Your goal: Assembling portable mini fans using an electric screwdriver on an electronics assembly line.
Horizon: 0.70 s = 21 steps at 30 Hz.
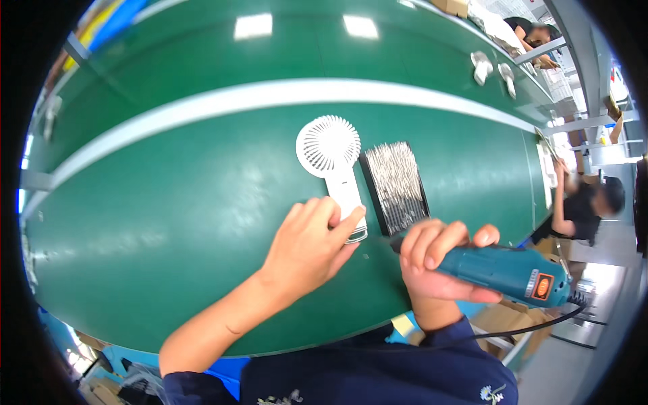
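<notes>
A white handheld fan (343,189) lies on the green worktop, its round slotted head pointing away from me. My left hand (307,239) is closed on the lower end of its handle, thumb along the side, beside a small wire loop at the base. My right hand (439,260) is wrapped round a teal electric screwdriver (509,273). The tool's black tip end points left, toward the fan's base; its bit is too blurred to make out. Just right of the fan sits a black tray (376,199) packed with upright rows of small silvery pieces that look like screws (395,175).
A pale raised strip (324,91) curves across the green worktop (169,202) beyond the fan. Past it, white fans (480,67) lie at the far right. A black cable (526,329) trails from the screwdriver. One person (584,209) works at the right, another (533,37) at the upper right.
</notes>
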Each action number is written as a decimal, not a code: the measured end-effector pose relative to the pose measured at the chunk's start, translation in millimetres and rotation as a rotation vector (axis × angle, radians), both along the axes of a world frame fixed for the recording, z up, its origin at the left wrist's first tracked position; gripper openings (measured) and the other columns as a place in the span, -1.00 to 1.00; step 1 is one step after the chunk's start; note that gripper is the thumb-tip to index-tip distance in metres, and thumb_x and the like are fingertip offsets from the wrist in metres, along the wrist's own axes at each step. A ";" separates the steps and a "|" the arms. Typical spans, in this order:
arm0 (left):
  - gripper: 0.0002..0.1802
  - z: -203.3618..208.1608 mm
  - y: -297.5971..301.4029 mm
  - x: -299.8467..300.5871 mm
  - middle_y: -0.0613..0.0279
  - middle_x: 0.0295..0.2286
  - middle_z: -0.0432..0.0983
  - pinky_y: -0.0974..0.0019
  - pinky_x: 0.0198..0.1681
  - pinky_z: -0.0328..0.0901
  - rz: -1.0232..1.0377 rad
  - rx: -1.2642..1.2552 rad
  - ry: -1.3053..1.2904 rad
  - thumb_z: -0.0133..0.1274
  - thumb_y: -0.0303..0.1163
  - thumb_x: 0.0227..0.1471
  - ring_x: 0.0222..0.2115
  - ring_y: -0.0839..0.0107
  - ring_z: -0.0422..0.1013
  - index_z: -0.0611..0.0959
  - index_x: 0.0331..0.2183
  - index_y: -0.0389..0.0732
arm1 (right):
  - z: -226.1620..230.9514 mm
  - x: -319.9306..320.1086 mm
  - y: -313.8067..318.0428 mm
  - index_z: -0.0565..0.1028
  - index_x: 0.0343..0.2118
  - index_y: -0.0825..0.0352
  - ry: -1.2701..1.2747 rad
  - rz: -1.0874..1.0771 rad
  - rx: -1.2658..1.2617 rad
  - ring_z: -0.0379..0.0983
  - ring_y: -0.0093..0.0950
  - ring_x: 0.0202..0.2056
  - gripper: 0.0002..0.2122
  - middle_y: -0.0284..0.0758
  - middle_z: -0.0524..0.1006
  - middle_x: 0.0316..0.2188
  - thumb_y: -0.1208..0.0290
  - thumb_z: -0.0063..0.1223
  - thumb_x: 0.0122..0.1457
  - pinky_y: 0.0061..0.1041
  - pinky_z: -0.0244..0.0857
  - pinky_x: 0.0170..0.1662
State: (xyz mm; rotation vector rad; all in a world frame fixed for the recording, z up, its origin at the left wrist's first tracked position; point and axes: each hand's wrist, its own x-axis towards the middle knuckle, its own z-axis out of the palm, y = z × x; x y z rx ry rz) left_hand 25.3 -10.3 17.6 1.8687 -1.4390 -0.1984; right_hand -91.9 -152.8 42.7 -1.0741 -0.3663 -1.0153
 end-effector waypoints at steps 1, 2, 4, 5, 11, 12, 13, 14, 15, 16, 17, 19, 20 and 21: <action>-0.41 -7.8 -2.4 9.8 0.20 -0.42 0.30 0.20 -0.30 0.22 0.012 -0.020 -0.018 0.31 -0.42 -0.22 -0.38 0.25 0.30 0.56 -0.05 -0.20 | -14.8 -0.7 -0.4 0.18 0.00 0.27 -0.010 -0.003 0.001 0.30 -0.45 -0.70 -0.26 -0.24 0.38 -0.62 -0.37 -0.07 0.06 -0.51 0.25 -0.68; -0.41 -9.3 -13.6 29.1 0.20 -0.42 0.30 0.20 -0.30 0.22 0.013 -0.019 -0.061 0.31 -0.42 -0.22 -0.38 0.25 0.30 0.56 -0.05 -0.20 | -17.4 0.9 -3.0 0.18 0.00 0.27 -0.052 -0.002 0.001 0.30 -0.45 -0.70 -0.26 -0.24 0.38 -0.62 -0.37 -0.07 0.06 -0.51 0.25 -0.68; -0.44 -1.3 -40.4 67.7 0.13 -0.40 0.33 0.16 -0.28 0.26 0.336 -0.175 -0.225 0.29 -0.44 -0.18 -0.37 0.18 0.33 0.53 -0.06 -0.26 | -16.5 -7.3 -0.3 0.18 -0.01 0.29 -0.020 0.015 0.005 0.30 -0.47 -0.70 -0.26 -0.23 0.39 -0.62 -0.35 -0.04 0.05 -0.54 0.27 -0.68; -0.47 12.8 -51.4 72.4 0.06 -0.38 0.36 0.15 -0.28 0.28 0.412 -0.286 -0.177 0.28 -0.44 -0.16 -0.36 0.14 0.35 0.52 -0.09 -0.30 | -16.5 -9.3 -2.3 0.18 -0.01 0.29 -0.039 0.009 0.005 0.30 -0.47 -0.70 -0.26 -0.23 0.39 -0.62 -0.35 -0.04 0.05 -0.54 0.27 -0.68; -0.70 7.0 -41.3 36.4 0.16 -0.42 0.41 0.23 -0.31 0.28 0.137 -0.196 -0.095 0.27 -0.48 -0.16 -0.41 0.24 0.38 0.59 -0.28 -0.22 | -16.2 -7.5 -12.4 0.19 -0.03 0.33 -0.044 -0.008 -0.020 0.31 -0.46 -0.68 -0.25 -0.21 0.39 -0.59 -0.32 0.02 0.04 -0.51 0.24 -0.65; -0.75 7.7 -24.7 29.1 0.18 -0.44 0.41 0.24 -0.32 0.28 0.129 -0.171 -0.035 0.26 -0.49 -0.16 -0.41 0.24 0.37 0.61 -0.33 -0.22 | -11.9 -3.9 -3.2 0.18 -0.04 0.34 -0.086 -0.024 0.039 0.29 -0.47 -0.68 -0.25 -0.20 0.39 -0.57 -0.33 0.01 0.03 -0.52 0.23 -0.64; -0.81 7.5 -23.8 30.2 0.20 -0.46 0.42 0.25 -0.32 0.27 0.122 -0.167 0.013 0.25 -0.51 -0.16 -0.42 0.24 0.37 0.62 -0.38 -0.21 | -9.4 -1.3 -7.5 0.17 -0.04 0.34 -0.085 0.001 0.041 0.28 -0.47 -0.68 -0.23 -0.21 0.38 -0.58 -0.35 0.00 0.02 -0.54 0.23 -0.64; -0.82 5.3 -17.4 22.7 0.26 -0.47 0.42 0.26 -0.27 0.23 0.078 -0.103 0.061 0.26 -0.50 -0.19 -0.40 0.27 0.36 0.65 -0.40 -0.18 | -9.5 -3.6 -10.5 0.19 -0.04 0.30 -0.042 0.008 0.009 0.30 -0.47 -0.68 -0.24 -0.23 0.38 -0.59 -0.38 -0.01 0.01 -0.52 0.25 -0.64; -0.82 6.8 -14.2 15.3 0.26 -0.47 0.42 0.26 -0.27 0.23 0.067 -0.101 0.072 0.26 -0.50 -0.19 -0.40 0.27 0.36 0.65 -0.40 -0.18 | -10.2 -4.8 -12.4 0.20 -0.04 0.26 -0.005 0.021 -0.021 0.31 -0.47 -0.69 -0.24 -0.25 0.39 -0.59 -0.40 -0.03 0.00 -0.51 0.26 -0.65; -0.81 9.3 -11.5 8.4 0.29 -0.47 0.41 0.25 -0.23 0.20 -0.006 -0.082 0.078 0.27 -0.49 -0.18 -0.39 0.29 0.36 0.65 -0.40 -0.17 | -12.0 -4.9 -13.0 0.20 -0.04 0.26 0.005 0.011 -0.021 0.31 -0.47 -0.69 -0.24 -0.25 0.39 -0.59 -0.40 -0.03 0.00 -0.51 0.26 -0.65; -0.81 10.3 -9.6 1.4 0.31 -0.47 0.41 0.23 -0.19 0.17 -0.078 -0.064 0.083 0.27 -0.47 -0.18 -0.38 0.31 0.35 0.65 -0.40 -0.16 | -14.1 -4.6 -13.0 0.20 -0.05 0.27 0.035 0.048 -0.012 0.31 -0.48 -0.69 -0.24 -0.25 0.38 -0.60 -0.41 -0.04 0.00 -0.51 0.26 -0.65; -0.79 6.1 -5.6 -9.7 0.35 -0.47 0.41 0.23 -0.14 0.13 -0.094 -0.024 0.108 0.29 -0.46 -0.20 -0.37 0.36 0.35 0.67 -0.38 -0.15 | -17.6 -6.7 -7.1 0.21 -0.06 0.27 0.065 0.082 0.000 0.31 -0.48 -0.70 -0.24 -0.25 0.38 -0.61 -0.41 -0.04 0.00 -0.51 0.26 -0.65; -0.78 4.2 -5.3 -12.6 0.36 -0.47 0.40 0.23 -0.13 0.12 -0.085 -0.006 0.105 0.30 -0.44 -0.21 -0.37 0.37 0.34 0.67 -0.38 -0.15 | -16.4 -9.7 -3.1 0.21 -0.08 0.26 0.237 0.083 0.036 0.31 -0.47 -0.70 -0.25 -0.25 0.37 -0.63 -0.42 -0.04 -0.01 -0.52 0.25 -0.65; -0.76 2.3 -3.6 -15.8 0.36 -0.47 0.40 0.23 -0.12 0.11 -0.075 0.012 0.102 0.32 -0.43 -0.22 -0.37 0.38 0.34 0.67 -0.37 -0.14 | -14.6 -11.9 0.8 0.21 -0.09 0.26 0.408 0.086 0.073 0.30 -0.47 -0.71 -0.25 -0.26 0.36 -0.64 -0.42 -0.05 -0.02 -0.52 0.24 -0.66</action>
